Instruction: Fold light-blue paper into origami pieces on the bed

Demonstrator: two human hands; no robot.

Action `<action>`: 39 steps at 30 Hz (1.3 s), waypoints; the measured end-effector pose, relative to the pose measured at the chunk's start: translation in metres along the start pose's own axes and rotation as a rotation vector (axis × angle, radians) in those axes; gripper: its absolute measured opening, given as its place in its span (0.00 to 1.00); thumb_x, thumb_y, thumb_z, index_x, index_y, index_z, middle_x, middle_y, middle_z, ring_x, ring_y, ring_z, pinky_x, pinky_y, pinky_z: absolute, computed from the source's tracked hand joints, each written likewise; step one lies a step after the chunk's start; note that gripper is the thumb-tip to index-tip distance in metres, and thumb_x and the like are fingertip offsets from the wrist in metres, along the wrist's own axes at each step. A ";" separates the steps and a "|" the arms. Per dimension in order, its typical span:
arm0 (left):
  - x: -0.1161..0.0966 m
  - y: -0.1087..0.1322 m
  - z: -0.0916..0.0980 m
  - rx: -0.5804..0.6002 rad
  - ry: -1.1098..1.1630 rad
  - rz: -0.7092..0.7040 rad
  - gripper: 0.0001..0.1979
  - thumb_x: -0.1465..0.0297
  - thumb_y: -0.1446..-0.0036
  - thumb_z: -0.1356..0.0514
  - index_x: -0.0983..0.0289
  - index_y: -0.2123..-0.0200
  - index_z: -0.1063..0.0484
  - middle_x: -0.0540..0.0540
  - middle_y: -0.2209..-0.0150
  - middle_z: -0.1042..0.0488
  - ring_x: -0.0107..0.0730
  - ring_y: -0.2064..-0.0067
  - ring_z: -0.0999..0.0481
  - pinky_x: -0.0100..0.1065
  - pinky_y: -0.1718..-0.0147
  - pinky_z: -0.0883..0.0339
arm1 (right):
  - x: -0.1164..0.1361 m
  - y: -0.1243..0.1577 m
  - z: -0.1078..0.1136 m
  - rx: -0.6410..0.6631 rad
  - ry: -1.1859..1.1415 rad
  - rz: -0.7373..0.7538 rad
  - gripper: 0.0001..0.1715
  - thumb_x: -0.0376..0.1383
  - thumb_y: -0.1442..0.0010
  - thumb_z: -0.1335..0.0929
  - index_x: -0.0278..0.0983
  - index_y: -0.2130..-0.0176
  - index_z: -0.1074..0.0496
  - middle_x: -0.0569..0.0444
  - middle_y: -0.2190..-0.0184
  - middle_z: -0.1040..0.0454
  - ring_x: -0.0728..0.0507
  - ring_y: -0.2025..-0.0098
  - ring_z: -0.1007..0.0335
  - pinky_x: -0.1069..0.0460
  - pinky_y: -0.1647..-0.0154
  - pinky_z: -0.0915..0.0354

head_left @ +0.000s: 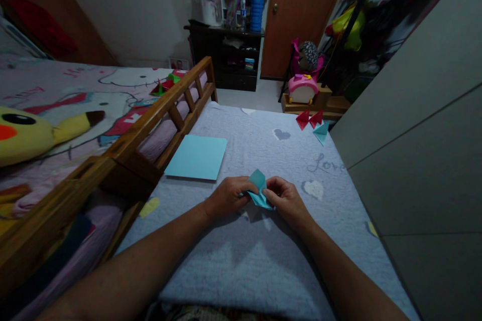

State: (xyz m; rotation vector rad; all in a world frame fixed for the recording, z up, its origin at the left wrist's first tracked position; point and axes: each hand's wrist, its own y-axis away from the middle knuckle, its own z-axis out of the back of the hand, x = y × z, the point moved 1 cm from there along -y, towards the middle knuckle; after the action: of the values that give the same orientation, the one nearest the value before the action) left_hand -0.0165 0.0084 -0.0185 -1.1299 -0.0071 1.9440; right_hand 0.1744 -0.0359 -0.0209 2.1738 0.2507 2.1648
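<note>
Between my two hands, just above the bed sheet, is a light-blue folded paper (258, 180), partly opened out with creases and flaps. My left hand (231, 194) pinches its left side, thumb on top. At the right side, my right hand (286, 198) grips the paper between thumb and fingers. Some of the folds are hidden behind my fingers. A flat stack of light-blue square paper (198, 157) lies to the left of my hands. Toward the far right corner of the bed sit two red folded papers (303, 120) and a light-blue folded paper (321, 133).
A wooden bed rail (165, 115) runs along the left, with a yellow plush toy (26, 133) on the bed beyond it. A pale cabinet (422, 160) borders the right side. Past the far edge stand a dark shelf (226, 55) and a pink toy (303, 90).
</note>
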 end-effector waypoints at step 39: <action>-0.001 0.001 0.002 -0.015 0.030 0.003 0.08 0.76 0.44 0.43 0.64 0.65 0.23 0.53 0.68 0.23 0.29 0.66 0.25 0.30 0.64 0.32 | 0.000 0.002 0.003 0.058 -0.022 -0.019 0.12 0.42 0.48 0.27 0.36 0.67 0.26 0.61 0.80 0.32 0.51 0.79 0.40 0.54 0.75 0.43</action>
State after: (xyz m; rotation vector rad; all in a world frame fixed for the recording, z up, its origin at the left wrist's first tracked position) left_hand -0.0182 0.0079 -0.0173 -1.1690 -0.0037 1.9328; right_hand 0.1773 -0.0375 -0.0205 2.2147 0.3349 2.1489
